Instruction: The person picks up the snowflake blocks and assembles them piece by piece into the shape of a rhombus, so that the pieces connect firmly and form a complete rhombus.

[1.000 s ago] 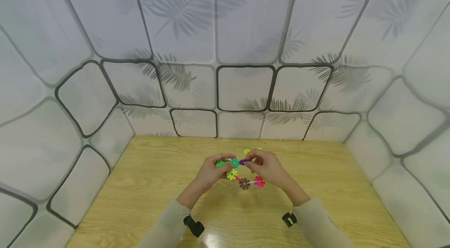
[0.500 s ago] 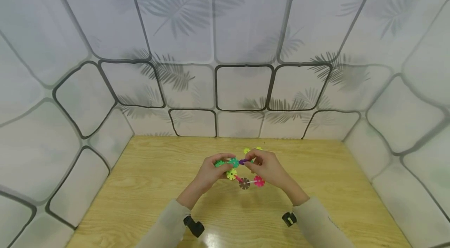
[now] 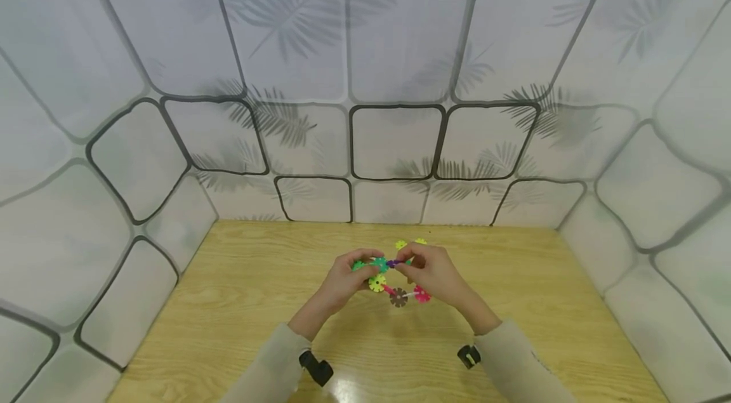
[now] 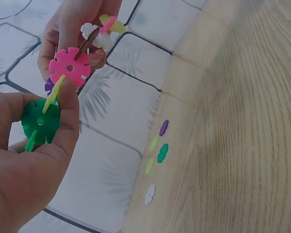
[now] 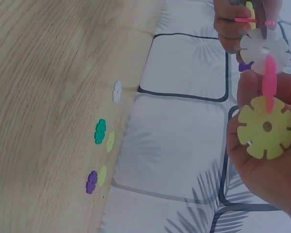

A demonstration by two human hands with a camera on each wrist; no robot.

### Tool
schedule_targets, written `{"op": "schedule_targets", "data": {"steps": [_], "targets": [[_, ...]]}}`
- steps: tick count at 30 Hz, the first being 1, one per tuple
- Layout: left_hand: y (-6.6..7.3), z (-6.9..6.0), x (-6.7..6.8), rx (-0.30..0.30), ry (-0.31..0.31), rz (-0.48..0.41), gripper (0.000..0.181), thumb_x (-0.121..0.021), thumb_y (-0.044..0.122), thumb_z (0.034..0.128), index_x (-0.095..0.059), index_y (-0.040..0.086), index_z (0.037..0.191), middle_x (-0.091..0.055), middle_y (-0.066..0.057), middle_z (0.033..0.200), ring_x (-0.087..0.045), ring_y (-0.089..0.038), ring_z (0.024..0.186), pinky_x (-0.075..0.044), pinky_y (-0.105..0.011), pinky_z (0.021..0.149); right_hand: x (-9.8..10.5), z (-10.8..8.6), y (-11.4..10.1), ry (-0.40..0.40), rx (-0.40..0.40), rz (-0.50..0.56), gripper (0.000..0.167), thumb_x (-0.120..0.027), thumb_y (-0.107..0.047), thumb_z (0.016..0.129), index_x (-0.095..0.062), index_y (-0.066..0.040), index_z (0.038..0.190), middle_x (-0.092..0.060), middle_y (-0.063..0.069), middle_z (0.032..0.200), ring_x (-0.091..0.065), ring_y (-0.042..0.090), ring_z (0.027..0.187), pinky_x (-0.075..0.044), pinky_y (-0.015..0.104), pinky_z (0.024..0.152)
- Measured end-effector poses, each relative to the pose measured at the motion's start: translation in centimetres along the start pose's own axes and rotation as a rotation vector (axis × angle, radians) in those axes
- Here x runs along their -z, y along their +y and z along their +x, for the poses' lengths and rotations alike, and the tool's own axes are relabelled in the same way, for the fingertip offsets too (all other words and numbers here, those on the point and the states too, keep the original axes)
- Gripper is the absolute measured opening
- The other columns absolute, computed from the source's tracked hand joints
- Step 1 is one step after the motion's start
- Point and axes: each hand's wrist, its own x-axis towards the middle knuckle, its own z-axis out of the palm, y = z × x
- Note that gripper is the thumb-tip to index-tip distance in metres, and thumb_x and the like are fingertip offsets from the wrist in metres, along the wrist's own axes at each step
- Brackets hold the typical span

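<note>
In the head view, a chain of slotted plastic snowflake discs spans both hands above the table. My left hand (image 3: 339, 279) grips its green end, where a teal-green disc (image 3: 380, 264) shows between finger and thumb. My right hand (image 3: 438, 273) pinches a purple disc (image 3: 391, 263) against that teal-green one; whether they interlock I cannot tell. Below hang a yellow disc (image 3: 377, 283), a brown disc (image 3: 398, 297) and a pink disc (image 3: 422, 293). The right wrist view shows a white disc (image 5: 254, 46) and another yellow disc (image 5: 254, 114) beside the right palm.
Loose discs lie near the table's far edge: purple (image 4: 164, 127), green (image 4: 162, 153), white (image 4: 150, 194) and two yellow, one of them a yellow disc (image 3: 400, 245) seen beyond the right hand. Patterned fabric walls (image 3: 394, 143) enclose the wooden table (image 3: 228, 327) at back and sides.
The right hand has shifted very slightly left, and the purple disc sits a little closer to the teal-green disc. The hanging chain has swayed marginally. Both hands keep their hold.
</note>
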Motion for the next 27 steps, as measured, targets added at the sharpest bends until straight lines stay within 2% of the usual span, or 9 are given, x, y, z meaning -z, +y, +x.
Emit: {"op": "schedule_targets", "data": {"steps": [4,11,17,23,27], "targets": [[0.13,-0.09,-0.13,-0.010,-0.025,-0.013,0.036,-0.058,0.007,0.1052,-0.059,-0.006,0.139,-0.063,-0.004,0.107,-0.065,-0.009,0.089,-0.060,-0.022,0.076,-0.11,-0.08,-0.27,0.009,-0.016,0.013,0.004,-0.074,-0.014,0.100,-0.075,-0.010,0.100,-0.073,-0.002,0.081,-0.064,0.007,0.059,-0.055,0.028,0.051],[0.26,-0.27,-0.30,-0.024,-0.020,0.014,0.036,-0.059,0.008,0.1053,-0.058,-0.006,0.138,-0.064,-0.004,0.107,-0.063,-0.009,0.088,-0.057,-0.022,0.073,-0.30,-0.07,-0.63,0.018,-0.038,0.050,0.011,-0.074,-0.004,0.098,-0.075,-0.014,0.093,-0.072,0.001,0.077,-0.067,0.027,0.058,-0.053,0.028,0.047],[0.43,-0.26,-0.23,-0.037,0.003,0.110,0.034,-0.070,0.013,0.1008,-0.066,0.006,0.134,-0.067,-0.007,0.110,-0.065,-0.012,0.085,-0.059,-0.030,0.072,0.06,-0.12,-0.76,0.010,-0.039,0.043,0.002,-0.075,-0.016,0.099,-0.077,-0.015,0.098,-0.073,0.002,0.080,-0.066,0.017,0.058,-0.049,0.026,0.045],[0.68,-0.30,-0.20,-0.041,-0.024,0.130,0.036,-0.074,0.015,0.0994,-0.069,0.009,0.134,-0.069,-0.010,0.112,-0.067,-0.014,0.087,-0.064,-0.044,0.081,0.20,-0.08,-0.51,-0.007,-0.062,0.046,0.005,-0.076,-0.018,0.099,-0.078,-0.014,0.101,-0.073,0.000,0.079,-0.067,0.021,0.060,-0.046,0.025,0.044],[0.59,-0.23,-0.28,-0.029,-0.016,0.129,0.036,-0.075,0.015,0.0979,-0.070,0.008,0.133,-0.067,-0.011,0.113,-0.067,-0.014,0.086,-0.065,-0.040,0.079,0.13,-0.07,-0.34,-0.014,-0.069,0.044,0.008,-0.077,-0.018,0.099,-0.079,-0.012,0.102,-0.074,-0.001,0.081,-0.066,0.012,0.060,-0.049,0.026,0.046]]}}
